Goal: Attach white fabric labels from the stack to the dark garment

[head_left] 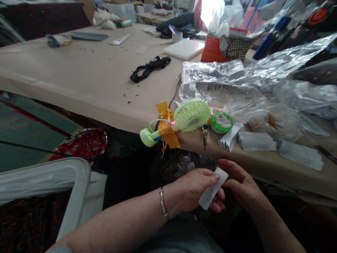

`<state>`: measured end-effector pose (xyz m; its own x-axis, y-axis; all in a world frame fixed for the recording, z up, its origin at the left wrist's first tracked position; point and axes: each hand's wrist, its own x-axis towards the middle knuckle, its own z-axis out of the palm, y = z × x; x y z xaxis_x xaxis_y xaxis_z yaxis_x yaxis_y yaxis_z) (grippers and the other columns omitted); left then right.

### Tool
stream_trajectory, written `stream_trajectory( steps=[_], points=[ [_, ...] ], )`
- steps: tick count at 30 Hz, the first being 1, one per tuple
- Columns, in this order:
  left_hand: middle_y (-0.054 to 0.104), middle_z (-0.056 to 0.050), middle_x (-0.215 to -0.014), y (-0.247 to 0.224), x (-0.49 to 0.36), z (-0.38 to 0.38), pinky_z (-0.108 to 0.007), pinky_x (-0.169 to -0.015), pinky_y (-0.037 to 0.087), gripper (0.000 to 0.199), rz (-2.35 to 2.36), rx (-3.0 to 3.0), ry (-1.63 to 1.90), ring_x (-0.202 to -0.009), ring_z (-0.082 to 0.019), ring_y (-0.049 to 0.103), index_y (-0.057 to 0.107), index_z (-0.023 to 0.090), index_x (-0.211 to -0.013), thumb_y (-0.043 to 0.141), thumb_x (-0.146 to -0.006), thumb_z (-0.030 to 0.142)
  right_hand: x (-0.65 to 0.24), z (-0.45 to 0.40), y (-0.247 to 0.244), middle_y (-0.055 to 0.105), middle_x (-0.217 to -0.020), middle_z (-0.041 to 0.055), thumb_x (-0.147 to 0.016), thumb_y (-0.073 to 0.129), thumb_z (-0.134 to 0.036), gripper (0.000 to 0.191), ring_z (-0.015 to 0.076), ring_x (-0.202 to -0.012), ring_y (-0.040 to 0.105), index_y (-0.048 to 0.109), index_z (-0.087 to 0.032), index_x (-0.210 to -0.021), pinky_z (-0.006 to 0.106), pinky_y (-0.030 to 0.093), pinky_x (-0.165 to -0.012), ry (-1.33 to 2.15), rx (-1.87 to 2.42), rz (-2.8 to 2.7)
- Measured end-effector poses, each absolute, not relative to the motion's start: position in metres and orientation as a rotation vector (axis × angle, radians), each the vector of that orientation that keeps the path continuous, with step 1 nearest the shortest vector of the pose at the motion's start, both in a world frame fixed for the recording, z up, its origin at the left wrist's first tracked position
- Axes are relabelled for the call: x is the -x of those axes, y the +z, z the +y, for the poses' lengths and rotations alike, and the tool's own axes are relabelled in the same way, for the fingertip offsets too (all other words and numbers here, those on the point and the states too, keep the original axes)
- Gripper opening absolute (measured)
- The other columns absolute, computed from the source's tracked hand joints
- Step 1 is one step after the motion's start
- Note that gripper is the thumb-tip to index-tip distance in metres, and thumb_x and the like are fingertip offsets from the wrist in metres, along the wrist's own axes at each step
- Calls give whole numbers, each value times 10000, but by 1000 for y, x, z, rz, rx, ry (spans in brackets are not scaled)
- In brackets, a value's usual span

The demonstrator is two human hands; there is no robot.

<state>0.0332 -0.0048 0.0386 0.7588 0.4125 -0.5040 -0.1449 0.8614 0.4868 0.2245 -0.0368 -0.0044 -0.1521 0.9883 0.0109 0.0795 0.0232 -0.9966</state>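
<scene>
My left hand point(198, 188) is closed on a small stack of white printed labels point(212, 189), with the thumb on top and fingertips showing beneath. At the stack's upper end, my right hand point(240, 182) has its thumb against the edge and its fingers curved around the corner. Both hands are in front of the table edge, above my lap. More label stacks lie on the table just beyond: one fanned pile point(230, 137), a spread row point(256, 141) and another row point(301, 154) to the right.
A green fan point(192, 115) is fixed to the table edge with orange tape point(168, 130). Beside it are a soldering-iron-like tool point(205, 135) and a green round tub point(221, 123). Plastic bags point(223, 91) lie behind. A white bin point(79, 186) stands left; black fabric point(150, 68) lies on the table point(86, 80).
</scene>
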Motion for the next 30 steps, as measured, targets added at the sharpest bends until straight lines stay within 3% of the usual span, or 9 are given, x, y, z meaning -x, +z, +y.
stream_trajectory(
  steps=[3,7,14,18,22,26,30],
  points=[
    [577,-9,-610,43,-33,-8,-203,-450,485,405,618,-484,298,-455,-102,575,583,127,-859,676,-753,507,-224,-27,-11,700,-1115,94,-753,709,-426,504,227,-917,700,606,-252,-1216,341,576,-752,1706,997,-1303],
    [566,5,-601,45,-33,-11,-187,-436,462,419,633,-524,286,-434,-86,554,576,135,-853,680,-741,525,-216,-26,-10,623,-1266,95,-695,771,-361,355,265,-1119,626,702,-251,-1025,412,521,-897,1774,915,-1186],
    [571,6,-581,40,-35,-13,-202,-439,454,328,669,-557,295,-428,-92,542,562,146,-833,646,-784,460,-206,-28,-5,671,-1167,109,-678,781,-430,297,256,-984,690,717,-216,-873,381,569,-777,1791,913,-1077],
    [548,14,-555,41,-35,-13,-182,-414,427,304,710,-576,300,-403,-78,513,557,149,-774,619,-792,446,-207,-31,-10,679,-1158,112,-762,706,-435,332,243,-941,700,691,-224,-1017,376,581,-753,1727,977,-1196],
    [551,14,-588,40,-30,-10,-182,-437,433,314,735,-581,364,-445,-82,536,544,152,-750,623,-777,454,-206,-34,-3,719,-1021,67,-851,615,-336,426,188,-828,706,566,-254,-1266,304,588,-714,1384,1161,-1392],
    [549,12,-611,38,-25,-7,-192,-464,429,308,756,-574,412,-473,-82,538,558,146,-783,619,-784,448,-200,-37,11,617,-1251,92,-860,603,-294,410,225,-1123,616,571,-244,-1266,340,522,-941,695,1369,-1755],
    [540,8,-615,35,-22,-6,-202,-466,413,354,770,-587,429,-487,-92,538,569,144,-790,647,-753,487,-192,-37,15,645,-1190,102,-892,542,-276,340,215,-1068,642,604,-217,-1222,317,539,-908,405,1373,-1942]
  ],
)
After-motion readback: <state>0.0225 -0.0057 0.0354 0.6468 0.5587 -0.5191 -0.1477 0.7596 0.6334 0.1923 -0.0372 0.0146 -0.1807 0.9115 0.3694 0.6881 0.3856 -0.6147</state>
